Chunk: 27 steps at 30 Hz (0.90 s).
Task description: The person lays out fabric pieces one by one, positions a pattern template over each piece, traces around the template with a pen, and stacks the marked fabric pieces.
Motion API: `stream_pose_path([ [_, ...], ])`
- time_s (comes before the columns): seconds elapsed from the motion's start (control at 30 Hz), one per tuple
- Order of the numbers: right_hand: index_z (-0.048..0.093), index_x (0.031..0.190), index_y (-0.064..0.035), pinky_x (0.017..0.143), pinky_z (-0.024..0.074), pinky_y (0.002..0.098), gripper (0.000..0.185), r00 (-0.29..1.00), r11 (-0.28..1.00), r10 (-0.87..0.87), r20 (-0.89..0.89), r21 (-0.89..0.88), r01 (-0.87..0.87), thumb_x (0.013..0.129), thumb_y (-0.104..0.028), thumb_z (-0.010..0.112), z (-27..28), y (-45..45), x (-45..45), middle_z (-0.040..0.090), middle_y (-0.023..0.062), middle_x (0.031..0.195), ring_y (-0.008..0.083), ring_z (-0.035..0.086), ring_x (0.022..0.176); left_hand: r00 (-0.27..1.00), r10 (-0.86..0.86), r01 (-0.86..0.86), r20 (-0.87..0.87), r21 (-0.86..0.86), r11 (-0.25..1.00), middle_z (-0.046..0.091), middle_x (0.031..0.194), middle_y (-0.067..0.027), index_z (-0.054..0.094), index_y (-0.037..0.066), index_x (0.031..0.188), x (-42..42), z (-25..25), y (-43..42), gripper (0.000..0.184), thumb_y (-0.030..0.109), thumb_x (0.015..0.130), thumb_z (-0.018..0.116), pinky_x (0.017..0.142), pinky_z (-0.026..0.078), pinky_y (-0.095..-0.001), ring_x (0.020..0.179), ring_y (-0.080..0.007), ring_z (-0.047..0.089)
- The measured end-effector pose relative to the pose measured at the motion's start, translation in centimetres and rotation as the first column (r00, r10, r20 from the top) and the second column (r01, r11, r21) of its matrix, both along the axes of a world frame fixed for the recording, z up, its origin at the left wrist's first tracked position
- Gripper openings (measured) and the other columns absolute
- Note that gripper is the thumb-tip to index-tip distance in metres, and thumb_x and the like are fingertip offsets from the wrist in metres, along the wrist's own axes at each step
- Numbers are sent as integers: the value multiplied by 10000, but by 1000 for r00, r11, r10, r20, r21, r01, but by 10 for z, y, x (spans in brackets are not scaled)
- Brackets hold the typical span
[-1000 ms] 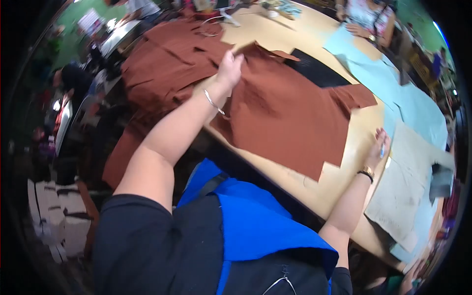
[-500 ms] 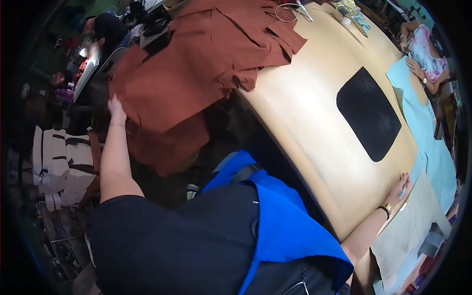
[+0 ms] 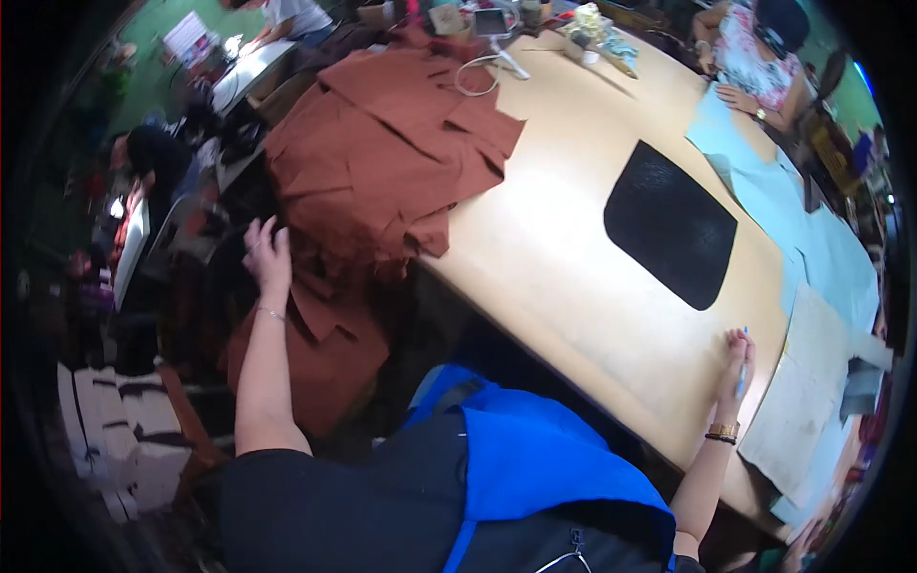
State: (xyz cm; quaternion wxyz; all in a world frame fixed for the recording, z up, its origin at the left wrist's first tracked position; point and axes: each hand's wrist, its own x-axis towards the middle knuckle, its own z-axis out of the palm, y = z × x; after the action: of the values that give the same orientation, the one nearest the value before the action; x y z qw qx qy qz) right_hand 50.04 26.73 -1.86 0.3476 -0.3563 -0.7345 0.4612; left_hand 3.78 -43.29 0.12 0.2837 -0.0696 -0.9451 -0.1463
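My left hand (image 3: 270, 256) is raised beside the left edge of a heap of reddish-brown leather pieces (image 3: 392, 153), fingers apart and nothing in them. Part of the heap hangs off the table's left end. On the right side of the table (image 3: 535, 258), my right hand (image 3: 740, 365) is closed around a thin light-blue pen-like tool (image 3: 741, 382). A black panel with rounded corners (image 3: 671, 224) lies flat on the tabletop, up and to the left of my right hand.
Light-blue sheets (image 3: 812, 239) and a grey sheet (image 3: 798, 392) cover the table's right side. A person (image 3: 755, 67) stands at the far right edge. A white cable (image 3: 478, 76) and small items lie at the back. Stacked pale pieces (image 3: 124, 430) are at lower left.
The large brown piece that lay over the black panel went left with my left hand and now rests on the heap. My left hand has let go. My right hand still holds the tool.
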Motion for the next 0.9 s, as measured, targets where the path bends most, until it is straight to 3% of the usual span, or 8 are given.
stream_pose_path([
  [0.1,608,1179,6,1018,436,340,294,990,988,-12,142,152,-10,1033,-210,472,17,-39,-10,649,120,1164,212,592,1124,900,-420,436,118,-213,874,350,1536,-115,479,211,1397,-5,61,126,615,439,863,680,1124,177,-644,1444,-359,257],
  [0.2,618,1155,6,1001,444,333,292,987,976,-48,156,215,13,1036,-212,464,14,-42,-12,655,119,1144,208,599,1100,733,-549,634,402,-111,766,550,1384,-90,644,180,1246,-27,69,168,437,378,859,697,1106,184,-663,1368,-295,420],
  [0.3,637,1111,-3,949,470,319,286,981,967,-82,174,250,37,1035,-218,464,21,-44,-13,677,106,1086,195,620,1054,681,-609,667,407,-2,745,652,1243,-98,718,113,1100,-48,66,171,276,296,899,666,1096,303,-563,1250,-258,550],
  [0.4,637,1107,-5,941,470,314,274,977,971,-96,190,234,50,1031,-212,472,27,-48,-15,680,103,1074,194,624,1040,560,-685,544,466,417,728,680,1185,-97,715,51,1050,-47,75,175,240,240,940,617,1039,417,-403,1168,-243,608],
  [0.5,635,1093,7,919,477,304,278,968,961,-120,219,269,58,1031,-209,472,26,-47,-14,679,107,1050,187,626,1019,695,-674,599,253,315,736,685,974,-144,654,-26,1020,-42,87,197,275,225,995,546,808,498,-313,899,-219,660],
  [0.67,618,1144,-2,906,498,302,246,943,945,-104,-315,-327,-5,1007,-189,534,13,-49,-17,678,96,1032,175,637,992,595,-781,783,-189,356,510,524,702,-140,586,-1,847,34,94,329,235,175,995,542,614,459,-350,618,-223,535],
  [0.8,590,1219,-54,1012,457,401,356,975,828,220,21,525,-198,920,-230,670,59,-114,-46,630,137,1216,289,611,1132,218,-960,951,-174,257,170,578,694,-106,632,77,781,149,64,429,37,47,773,611,590,463,-405,648,-304,595],
  [0.9,593,1212,-131,1113,304,558,395,919,674,291,266,625,-394,836,-168,708,53,-137,-61,567,91,1366,297,512,1297,-122,-988,946,99,313,-86,644,793,-126,659,67,841,228,35,444,88,65,753,650,644,478,-405,730,-309,631],
])
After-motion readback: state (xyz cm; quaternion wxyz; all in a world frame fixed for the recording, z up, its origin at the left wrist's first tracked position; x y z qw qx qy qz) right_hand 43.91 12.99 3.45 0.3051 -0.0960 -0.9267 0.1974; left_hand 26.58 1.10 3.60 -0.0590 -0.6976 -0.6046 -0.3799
